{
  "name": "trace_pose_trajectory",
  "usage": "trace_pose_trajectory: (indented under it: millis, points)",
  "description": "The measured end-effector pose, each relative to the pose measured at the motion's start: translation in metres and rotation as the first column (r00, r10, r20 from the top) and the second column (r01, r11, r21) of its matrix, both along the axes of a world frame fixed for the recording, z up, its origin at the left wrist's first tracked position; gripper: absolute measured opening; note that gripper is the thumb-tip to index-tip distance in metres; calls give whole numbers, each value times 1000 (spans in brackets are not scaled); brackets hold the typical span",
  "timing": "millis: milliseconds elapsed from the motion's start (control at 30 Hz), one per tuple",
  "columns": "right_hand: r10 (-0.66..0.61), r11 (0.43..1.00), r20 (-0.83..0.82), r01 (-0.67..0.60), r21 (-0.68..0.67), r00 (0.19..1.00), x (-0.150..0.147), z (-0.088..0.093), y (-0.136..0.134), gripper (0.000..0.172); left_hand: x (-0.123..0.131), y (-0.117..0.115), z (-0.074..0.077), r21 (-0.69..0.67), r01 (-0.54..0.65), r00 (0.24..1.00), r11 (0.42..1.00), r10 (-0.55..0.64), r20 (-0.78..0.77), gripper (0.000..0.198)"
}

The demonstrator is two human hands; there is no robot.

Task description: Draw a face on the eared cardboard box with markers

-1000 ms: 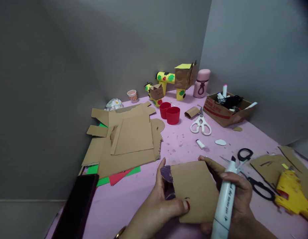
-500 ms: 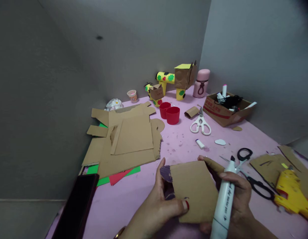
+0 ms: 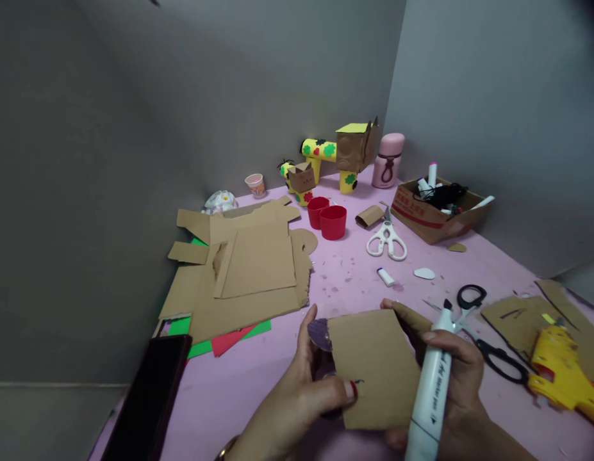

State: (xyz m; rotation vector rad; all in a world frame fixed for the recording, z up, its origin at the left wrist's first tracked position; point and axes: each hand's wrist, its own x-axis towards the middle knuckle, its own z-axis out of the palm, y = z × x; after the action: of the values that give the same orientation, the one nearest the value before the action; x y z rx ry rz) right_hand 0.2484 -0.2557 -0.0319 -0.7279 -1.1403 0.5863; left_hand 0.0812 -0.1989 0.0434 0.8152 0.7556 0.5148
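Head view: the left hand (image 3: 304,400) is stretched forward and holds the cardboard piece (image 3: 380,362), its thumb laid on the face and its index finger upright beside the purple rounded part (image 3: 320,334). The piece is between both hands, above the near side of the pink table (image 3: 229,403). The right hand (image 3: 464,374) grips a white marker (image 3: 430,394), dark tip upward, one finger at the piece's far right corner. Behind, a cardboard box (image 3: 416,219) contains white markers (image 3: 432,174) and a black tangle (image 3: 445,194). What the paper cup (image 3: 256,186) contains, I cannot tell.
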Motion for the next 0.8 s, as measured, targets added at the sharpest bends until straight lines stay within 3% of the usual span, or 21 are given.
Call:
trace_pose_trajectory:
  millis: [167,333,600,800]
  points:
    - [-20,1000,9,20,3,1000,-2,3,-1,79,1,-2,-5,18,24,999,1000,-25,26,119]
    - [-12,996,33,15,-91,999,1,-4,-6,83,1,-2,-6,26,9,1000,1000,-9,-18,117]
    - [1,999,57,1,-45,998,0,-1,-3,75,2,-2,-9,-54,-45,999,998,45,1,123]
    - [-54,989,73,64,-134,996,-3,-6,-7,73,2,-5,-1,-108,-49,999,993,51,12,118]
